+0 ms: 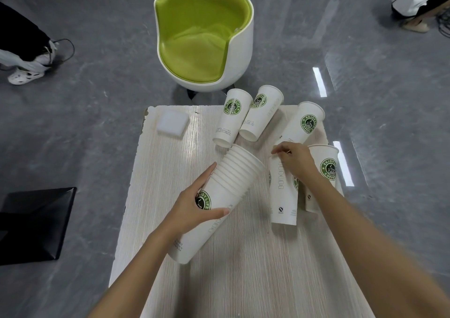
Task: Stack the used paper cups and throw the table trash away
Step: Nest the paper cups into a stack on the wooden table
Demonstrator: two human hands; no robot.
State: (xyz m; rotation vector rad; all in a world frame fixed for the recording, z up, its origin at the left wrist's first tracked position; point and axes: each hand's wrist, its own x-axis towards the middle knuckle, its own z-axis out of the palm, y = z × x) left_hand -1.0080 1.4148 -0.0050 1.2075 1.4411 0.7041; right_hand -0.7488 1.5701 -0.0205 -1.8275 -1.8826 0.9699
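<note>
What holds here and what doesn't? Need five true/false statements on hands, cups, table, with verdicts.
1. The left hand holds a stack of nested cups. True.
2. That stack stands upright on the table. False: it is tilted, rims pointing away from the person.
3. The right hand grips the rim of a single cup. True.
4. A white block lies at the table's far right corner. False: it lies at the far left corner.
5. The chair beyond the table has a red seat. False: the seat is green.
</note>
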